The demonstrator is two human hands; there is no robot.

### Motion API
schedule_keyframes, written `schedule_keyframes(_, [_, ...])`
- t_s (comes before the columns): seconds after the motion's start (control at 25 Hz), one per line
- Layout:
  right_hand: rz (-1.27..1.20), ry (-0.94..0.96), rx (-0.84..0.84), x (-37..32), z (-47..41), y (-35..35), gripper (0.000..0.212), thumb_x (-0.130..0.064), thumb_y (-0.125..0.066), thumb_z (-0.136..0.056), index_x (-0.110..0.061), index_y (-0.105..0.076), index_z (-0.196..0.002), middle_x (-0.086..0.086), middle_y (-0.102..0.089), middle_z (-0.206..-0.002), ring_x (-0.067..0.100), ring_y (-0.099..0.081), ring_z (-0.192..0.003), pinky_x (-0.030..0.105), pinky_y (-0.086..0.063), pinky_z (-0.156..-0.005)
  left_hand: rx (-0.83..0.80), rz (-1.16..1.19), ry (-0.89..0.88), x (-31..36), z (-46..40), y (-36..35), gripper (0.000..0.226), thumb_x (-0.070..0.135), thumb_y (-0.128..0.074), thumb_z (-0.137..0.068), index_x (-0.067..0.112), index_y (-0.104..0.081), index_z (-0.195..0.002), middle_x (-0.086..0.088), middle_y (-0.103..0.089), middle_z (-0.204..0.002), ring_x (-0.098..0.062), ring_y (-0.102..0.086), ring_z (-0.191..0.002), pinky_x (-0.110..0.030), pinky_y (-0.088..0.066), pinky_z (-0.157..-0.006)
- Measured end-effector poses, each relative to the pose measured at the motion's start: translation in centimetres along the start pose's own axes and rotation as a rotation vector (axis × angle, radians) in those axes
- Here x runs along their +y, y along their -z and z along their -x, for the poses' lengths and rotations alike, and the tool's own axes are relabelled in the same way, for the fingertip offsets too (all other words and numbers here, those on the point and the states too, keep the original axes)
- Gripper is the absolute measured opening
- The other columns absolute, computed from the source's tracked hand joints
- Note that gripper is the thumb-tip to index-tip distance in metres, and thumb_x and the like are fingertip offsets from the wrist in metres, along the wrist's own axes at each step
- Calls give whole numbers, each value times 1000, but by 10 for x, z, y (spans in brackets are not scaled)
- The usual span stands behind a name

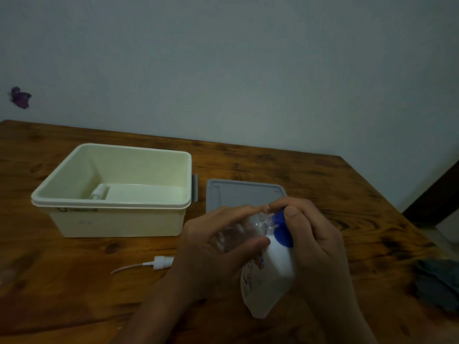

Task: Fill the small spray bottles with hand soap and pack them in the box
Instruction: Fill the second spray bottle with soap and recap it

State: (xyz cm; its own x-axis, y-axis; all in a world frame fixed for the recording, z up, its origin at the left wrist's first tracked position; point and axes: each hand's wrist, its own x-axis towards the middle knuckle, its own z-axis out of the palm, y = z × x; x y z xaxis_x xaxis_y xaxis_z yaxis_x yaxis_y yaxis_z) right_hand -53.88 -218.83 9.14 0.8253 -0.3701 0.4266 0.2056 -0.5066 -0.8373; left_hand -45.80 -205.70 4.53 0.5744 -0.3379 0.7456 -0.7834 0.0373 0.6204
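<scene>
The wooden table (273,170) carries everything, and the cream plastic box (116,214) serves as the landmark. The box stands open, with one white-capped spray bottle (99,193) already lying on its floor. Just to the right of the box lies its grey lid (243,192), flat on the table. In front of that lid, to the right of the box and nearer the person, both hands work together. The right hand (318,247) grips a white soap refill pouch (270,276) near its blue spout and cap (283,229), tilting the spout toward the left. The left hand (218,247) is wrapped around a small clear spray bottle (246,229), holding its open neck against the spout. In front of the box, a loose white spray pump with its dip tube (154,265) lies on the table. Filling appears to be the step in hand. Next, probably, the pouch must be righted without dripping, and the pump picked up and screwed onto the bottle before it joins the other in the box.
</scene>
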Motion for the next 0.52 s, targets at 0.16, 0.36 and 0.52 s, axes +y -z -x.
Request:
schedule_keyframes(0.16, [-9, -14, -6, -4, -4, 3, 23, -32, -39, -87, -33, -61, -89, -18, -65, -90, 2, -62, -81, 8, -45, -65, 6, 9, 7, 4, -2, -1, 42, 56, -52, -88, 28, -53, -121, 18, -60, -105, 13, -58, -96, -4, -47, -77])
schedule_keyframes(0.36, [-25, -14, 29, -4, -2, 0, 21, -37, -41, -86, -33, -61, -91, -16, -64, -87, 4, -61, -75, 8, -44, -58, 15, 8, -14, 4, -2, -1, 42, 54, -52, -89, 25, -54, -119, 19, -58, -111, 16, -57, -97, -3, -46, -78])
schedule_keyframes(0.52, [-15, -17, 6, -2, 1, 1, 21, -32, -41, -87, -31, -62, -89, -17, -64, -88, 2, -61, -80, 6, -44, -62, 1, -2, -9, 3, -1, 0, 42, 52, -56, -87, 23, -57, -118, 14, -64, -102, 3, -62, -91, -8, -49, -76])
